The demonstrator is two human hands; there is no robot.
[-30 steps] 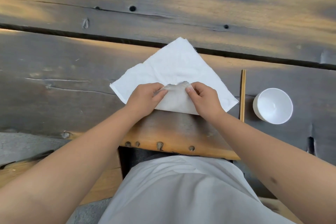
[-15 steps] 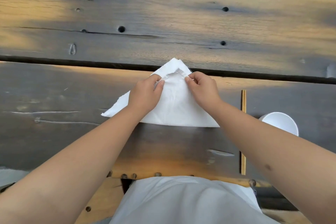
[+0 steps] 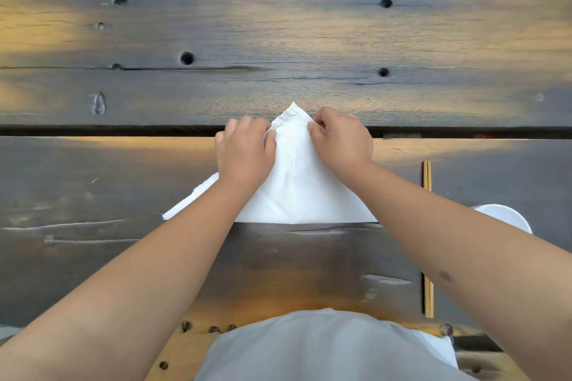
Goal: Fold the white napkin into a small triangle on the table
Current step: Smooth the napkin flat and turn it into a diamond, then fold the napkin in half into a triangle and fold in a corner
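A white napkin (image 3: 297, 182) lies on a dark plank table (image 3: 278, 40), folded once into a large triangle whose point aims away from the person. The left hand (image 3: 246, 153) and right hand (image 3: 342, 142) sit on either side of that far point, each pinching the napkin's upper layer between thumb and fingertips, knuckles curled.

The step in hand appears to be matching the top corner to the corner beneath. It would go best if both hands set the edges flush before letting go, then pressed along the fold nearest the person to make a sharp crease.

The forearms cover both lower corners of the triangle, so their alignment cannot be judged. Beyond the right hand's wrist, a pair of chopsticks (image 3: 427, 176) is partly hidden, and a white bowl (image 3: 507, 216) shows only a sliver of rim.
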